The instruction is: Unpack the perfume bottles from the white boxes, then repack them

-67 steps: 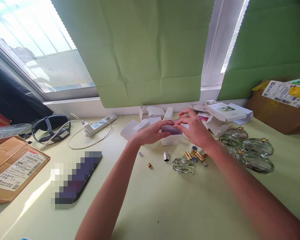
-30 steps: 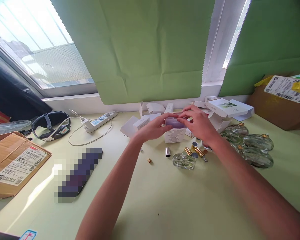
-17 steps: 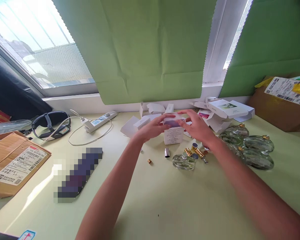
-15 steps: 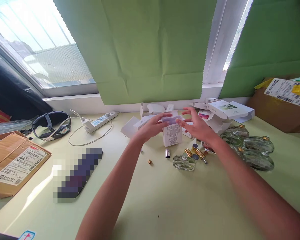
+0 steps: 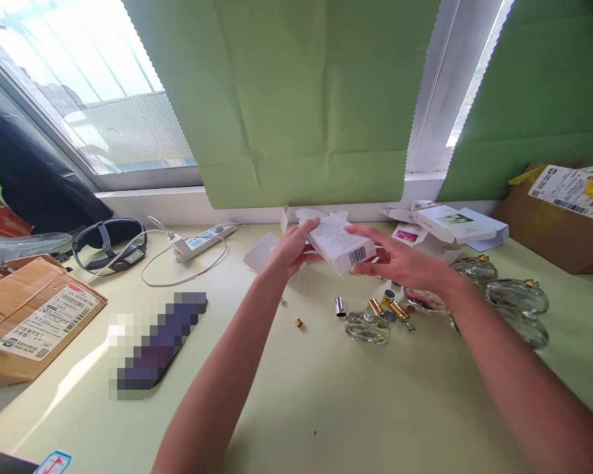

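Holding a white rectangular cardboard box (image 5: pixel 332 238) between my left hand (image 5: pixel 292 250) and my right hand (image 5: pixel 393 258), I have it tilted above the pale yellow-green tabletop (image 5: pixel 277 401), its barcode end (image 5: pixel 357 255) towards me, beyond a clear oval glass bottle (image 5: pixel 366 329) and a shiny silver cylindrical cap (image 5: pixel 340 306).

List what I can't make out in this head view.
All in the head view:
White box: print too small to read.
Left hand: some fingers hidden by the box.
Glass bottles: partly covered by the right forearm.
Dark flat object: blurred into squares.
Far-right carton: cut by the picture's edge.
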Motion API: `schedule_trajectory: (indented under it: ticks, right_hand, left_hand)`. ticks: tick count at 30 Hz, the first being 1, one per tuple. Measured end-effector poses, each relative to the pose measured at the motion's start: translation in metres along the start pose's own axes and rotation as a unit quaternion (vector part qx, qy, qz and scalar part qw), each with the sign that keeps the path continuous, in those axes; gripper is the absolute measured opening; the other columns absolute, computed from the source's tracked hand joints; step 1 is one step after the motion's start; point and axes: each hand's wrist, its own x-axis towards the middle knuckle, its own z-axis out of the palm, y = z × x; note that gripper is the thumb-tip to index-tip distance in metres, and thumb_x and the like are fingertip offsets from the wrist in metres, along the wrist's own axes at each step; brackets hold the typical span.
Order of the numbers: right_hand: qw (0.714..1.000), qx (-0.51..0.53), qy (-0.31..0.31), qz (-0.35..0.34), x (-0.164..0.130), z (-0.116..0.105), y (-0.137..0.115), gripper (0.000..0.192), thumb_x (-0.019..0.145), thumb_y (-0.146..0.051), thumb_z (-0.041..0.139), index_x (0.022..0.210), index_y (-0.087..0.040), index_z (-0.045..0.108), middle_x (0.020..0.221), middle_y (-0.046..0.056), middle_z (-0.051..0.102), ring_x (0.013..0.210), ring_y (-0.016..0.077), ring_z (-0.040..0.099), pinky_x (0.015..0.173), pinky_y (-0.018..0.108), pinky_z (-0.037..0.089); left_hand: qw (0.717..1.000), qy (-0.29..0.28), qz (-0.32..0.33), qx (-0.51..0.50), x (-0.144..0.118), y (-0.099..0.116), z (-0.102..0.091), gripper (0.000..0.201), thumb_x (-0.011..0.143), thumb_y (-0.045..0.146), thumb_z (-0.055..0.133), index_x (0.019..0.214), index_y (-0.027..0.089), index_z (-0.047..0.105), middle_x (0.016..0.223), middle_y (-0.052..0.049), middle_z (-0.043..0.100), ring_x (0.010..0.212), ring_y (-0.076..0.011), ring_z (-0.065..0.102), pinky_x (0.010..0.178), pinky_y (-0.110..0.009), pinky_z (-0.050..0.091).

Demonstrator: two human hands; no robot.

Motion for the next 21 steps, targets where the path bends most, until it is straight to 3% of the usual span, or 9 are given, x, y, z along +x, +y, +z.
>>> schedule_trajectory:
  ticks: [5,10,14,16,21]
  right_hand:
    - [1.0,0.015,0.011,-0.019,0.003,-0.002,0.006,0.057,0.084,-0.049,0.066,0.136,-0.036,0.047,0.097,0.002,0.068,0.082,0.0201,0.063,0.073,0.036,0.052]
    - [0.996,0.007,0.084,-0.036,0.004,-0.009,0.009,0.044,0.09,-0.058,0.053,0.123,-0.03,0.053,0.071,-0.003,0.06,0.064,0.0145,0.055,0.061,0.029,0.046]
    - [0.992,-0.044,0.12,-0.005,0.003,-0.015,0.01,0.044,0.091,-0.064,0.044,0.107,-0.025,0.057,0.063,-0.004,0.058,0.056,0.0127,0.05,0.055,0.027,0.04]
    - [0.991,-0.062,0.12,0.005,0.002,-0.016,0.01,0.048,0.091,-0.067,0.041,0.103,-0.024,0.059,0.061,-0.004,0.056,0.055,0.0123,0.049,0.051,0.025,0.037]
    - [0.988,-0.108,0.111,0.017,0.0,-0.012,0.002,0.052,0.091,-0.069,0.037,0.104,-0.025,0.06,0.061,-0.004,0.057,0.054,0.0117,0.05,0.051,0.024,0.037]
  left_hand:
    - [0.992,0.062,0.063,0.089,-0.008,0.003,0.009,0.052,0.082,0.059,0.06,0.115,0.018,0.059,0.122,-0.011,0.062,0.11,-0.0253,0.058,0.085,-0.034,0.054]
    - [0.976,-0.039,0.113,0.182,-0.022,0.013,0.013,0.053,0.088,0.066,0.044,0.118,0.025,0.061,0.133,-0.007,0.057,0.124,-0.0258,0.051,0.098,-0.038,0.048]
    - [0.951,-0.113,0.108,0.267,-0.033,0.021,0.015,0.056,0.089,0.067,0.042,0.13,0.031,0.053,0.138,-0.006,0.054,0.124,-0.026,0.05,0.096,-0.04,0.047]
    - [0.935,-0.125,0.097,0.319,-0.036,0.022,0.017,0.06,0.086,0.067,0.048,0.134,0.032,0.049,0.132,-0.007,0.058,0.117,-0.026,0.054,0.092,-0.039,0.049]
    - [0.916,-0.081,0.087,0.384,-0.037,0.018,0.025,0.067,0.084,0.074,0.042,0.135,0.03,0.046,0.127,-0.01,0.059,0.106,-0.0255,0.058,0.083,-0.04,0.05]
